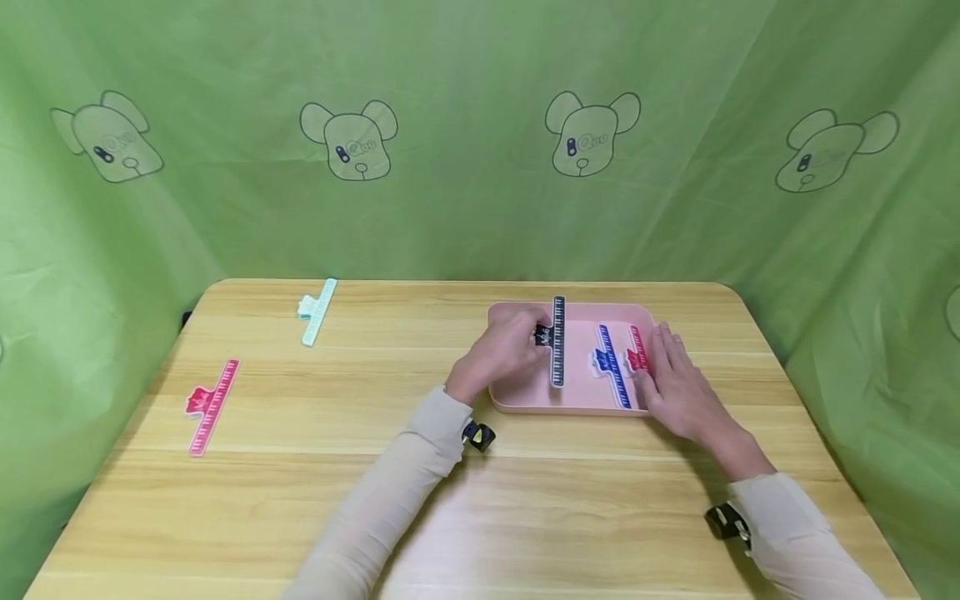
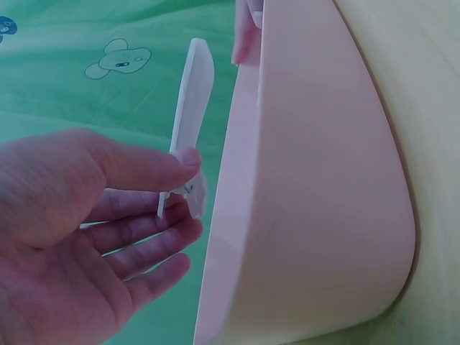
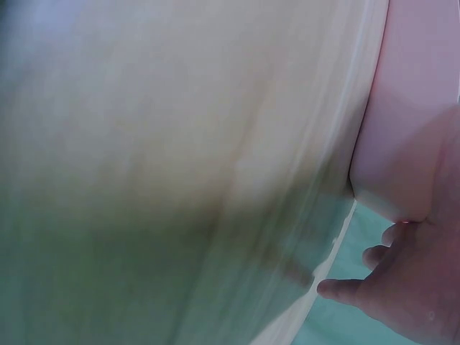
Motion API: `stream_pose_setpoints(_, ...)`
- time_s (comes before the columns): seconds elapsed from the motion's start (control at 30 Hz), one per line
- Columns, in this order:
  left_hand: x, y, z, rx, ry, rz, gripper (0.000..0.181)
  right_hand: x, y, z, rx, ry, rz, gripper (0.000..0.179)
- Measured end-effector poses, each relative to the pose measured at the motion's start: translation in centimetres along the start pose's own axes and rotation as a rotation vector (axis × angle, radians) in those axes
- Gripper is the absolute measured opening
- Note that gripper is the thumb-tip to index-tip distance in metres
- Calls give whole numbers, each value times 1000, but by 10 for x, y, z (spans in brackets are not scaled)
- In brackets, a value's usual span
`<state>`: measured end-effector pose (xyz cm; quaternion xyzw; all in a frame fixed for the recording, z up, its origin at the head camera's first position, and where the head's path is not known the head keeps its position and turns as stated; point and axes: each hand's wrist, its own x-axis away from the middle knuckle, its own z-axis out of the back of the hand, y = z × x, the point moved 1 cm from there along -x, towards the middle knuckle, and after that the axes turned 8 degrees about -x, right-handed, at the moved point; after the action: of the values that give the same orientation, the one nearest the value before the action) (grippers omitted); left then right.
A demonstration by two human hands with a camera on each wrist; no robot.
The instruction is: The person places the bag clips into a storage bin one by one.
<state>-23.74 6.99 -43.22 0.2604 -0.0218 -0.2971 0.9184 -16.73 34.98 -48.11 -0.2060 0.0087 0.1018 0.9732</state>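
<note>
My left hand [image 1: 501, 354] pinches a black clip with a piano-key strip [image 1: 558, 346] by its handle, over the left half of a pink tray [image 1: 555, 409]. In the left wrist view the clip's white side [image 2: 192, 97] shows, with the thumb on it and the other fingers loosely bent. Inside the tray lie a blue clip [image 1: 615, 371] and a red clip [image 1: 637, 346], both with piano-key strips. My right hand [image 1: 682, 396] rests along the tray's right side, fingers straight, its thumb over the rim and covering the red clip's lower end.
On the table's left side lie a pink-red piano-key clip [image 1: 213, 408] and, farther back, a mint-green clip [image 1: 320, 312]. The wooden table [image 1: 315, 500] meets a green curtain [image 1: 450, 225] with bear-head drawings behind and at both sides.
</note>
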Motion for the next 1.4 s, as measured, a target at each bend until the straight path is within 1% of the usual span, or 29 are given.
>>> stream_pose_setpoints(0.13,-6,3,-4,-15,-9,9,43,0,1,1,-3,11,9,71)
stream_pose_setpoints(0.3,-15,8,-11,-32,-17,-7,41,0,1,2,-8,9,1,72)
stream_pose_setpoints(0.4,-17,10,-13,-38,-21,-8,36,0,1,1,-11,-5,-7,72)
stream_pose_setpoints(0.57,-19,13,-17,-16,-39,-1,29,0,2,0,-5,-6,-15,72)
stream_pose_setpoints(0.73,-23,14,-21,-39,-47,-2,22,1,2,0,-2,-3,-15,72)
stream_pose_setpoints(0.87,-24,13,-24,-36,-61,15,18,1,1,0,-3,-3,-10,72)
stream_pose_setpoints(0.97,-22,13,-26,-18,-85,49,18,1,1,0,-6,-1,-8,72)
stream_pose_setpoints(1.13,-20,15,-30,-29,-117,85,17,1,1,0,-5,-2,-4,72)
stream_pose_setpoints(1.4,-26,16,-39,-72,-119,65,19,1,1,-2,-12,0,-4,72)
